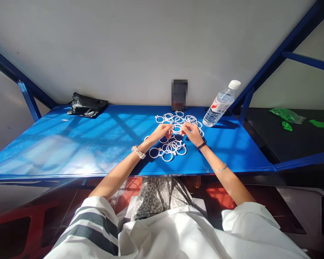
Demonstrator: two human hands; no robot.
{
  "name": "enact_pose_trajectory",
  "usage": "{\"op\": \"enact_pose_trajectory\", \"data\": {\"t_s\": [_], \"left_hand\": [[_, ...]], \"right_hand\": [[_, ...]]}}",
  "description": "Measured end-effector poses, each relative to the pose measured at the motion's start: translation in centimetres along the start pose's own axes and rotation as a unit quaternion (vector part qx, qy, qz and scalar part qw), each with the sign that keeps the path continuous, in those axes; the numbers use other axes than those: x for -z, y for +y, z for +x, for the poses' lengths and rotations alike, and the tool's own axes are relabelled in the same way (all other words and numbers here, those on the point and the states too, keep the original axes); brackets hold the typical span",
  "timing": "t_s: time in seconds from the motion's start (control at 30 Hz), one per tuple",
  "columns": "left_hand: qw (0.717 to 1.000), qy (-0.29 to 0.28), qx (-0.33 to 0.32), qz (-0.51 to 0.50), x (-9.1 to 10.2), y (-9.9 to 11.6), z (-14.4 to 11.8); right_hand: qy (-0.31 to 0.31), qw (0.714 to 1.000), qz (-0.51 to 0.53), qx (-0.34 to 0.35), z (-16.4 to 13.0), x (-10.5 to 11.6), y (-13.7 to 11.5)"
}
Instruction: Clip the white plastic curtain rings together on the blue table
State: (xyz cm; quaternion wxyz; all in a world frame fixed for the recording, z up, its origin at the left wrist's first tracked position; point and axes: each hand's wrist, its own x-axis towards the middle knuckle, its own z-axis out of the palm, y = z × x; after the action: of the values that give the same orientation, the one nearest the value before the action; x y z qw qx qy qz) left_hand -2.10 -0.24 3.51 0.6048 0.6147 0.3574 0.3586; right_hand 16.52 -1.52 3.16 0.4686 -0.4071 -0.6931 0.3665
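The person sits at a blue table (97, 144), both forearms stretched over its near edge. The left hand (162, 132) and the right hand (190, 132) meet close together above the tabletop, fingertips pinched on a single white ring (176, 128) held between them. Each hand grips one side of that ring, thumb against forefinger; the fine detail of the grip is too small to make out.

Just below the hands, on the near side, lies a linked cluster of rings (171, 148), overlapping one another. Farther off, toward the wall, more loose rings (178, 117) are spread flat in a row. A water bottle (221, 103) leans at the far right of the table, well apart from the hands, and a black bag (86, 105) sits at the far left corner. A small dark object (179, 94) stands against the wall behind the rings.

The rings look like thin plastic: light, fairly stiff yet probably springy enough to flex open, and smooth enough to slip. A pinch on opposite sides of the rim seems the surest hold. The cluster would likely drag along if one ring is lifted.
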Motion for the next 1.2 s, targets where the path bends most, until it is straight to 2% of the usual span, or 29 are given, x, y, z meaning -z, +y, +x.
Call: {"op": "enact_pose_trajectory", "data": {"t_s": [0.27, 0.57, 0.83, 1.03, 1.2], "left_hand": [[1.0, 0.01, 0.01, -0.005, -0.02, -0.02, -0.03], [0.999, 0.035, 0.025, -0.012, 0.1, -0.13, 0.12], [0.999, 0.043, 0.031, -0.011, 0.09, 0.23, -0.04], [0.999, 0.039, 0.032, -0.006, 0.22, 0.14, 0.03], [0.999, 0.034, 0.024, -0.011, 0.27, 0.08, 0.07]], "right_hand": [[-0.011, 0.999, -0.017, 0.026, 0.0, 0.12, -0.01], [0.026, 0.998, -0.026, 0.048, 0.05, 0.16, -0.07], [0.004, 0.995, -0.052, 0.086, 0.11, 0.17, 0.21], [0.007, 0.995, -0.062, 0.078, 0.19, 0.12, 0.11], [0.04, 0.995, -0.065, 0.065, 0.33, -0.03, 0.61]]}}
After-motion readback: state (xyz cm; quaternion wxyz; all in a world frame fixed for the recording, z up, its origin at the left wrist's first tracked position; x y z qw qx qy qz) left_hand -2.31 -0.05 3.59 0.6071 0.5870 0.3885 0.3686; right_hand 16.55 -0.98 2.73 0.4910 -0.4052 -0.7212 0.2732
